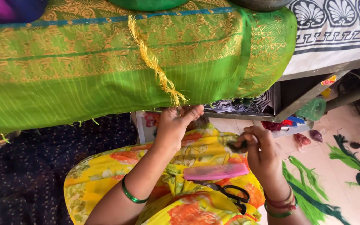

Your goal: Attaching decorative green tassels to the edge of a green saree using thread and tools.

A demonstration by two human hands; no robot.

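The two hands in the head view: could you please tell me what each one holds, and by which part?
The left hand pinches the lower end of the golden tassel. The right hand pinches something small and dark at its fingertips; what it is cannot be told.

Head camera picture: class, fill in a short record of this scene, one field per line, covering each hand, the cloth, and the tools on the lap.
Left hand: grip closed on the end of the gold tassel at the cloth's edge
Right hand: pinches a small dark object, too small to identify
Cloth: green sari with gold pattern, draped over a table edge
Lap tools: pink comb, black-handled scissors
Floor: loose green threads
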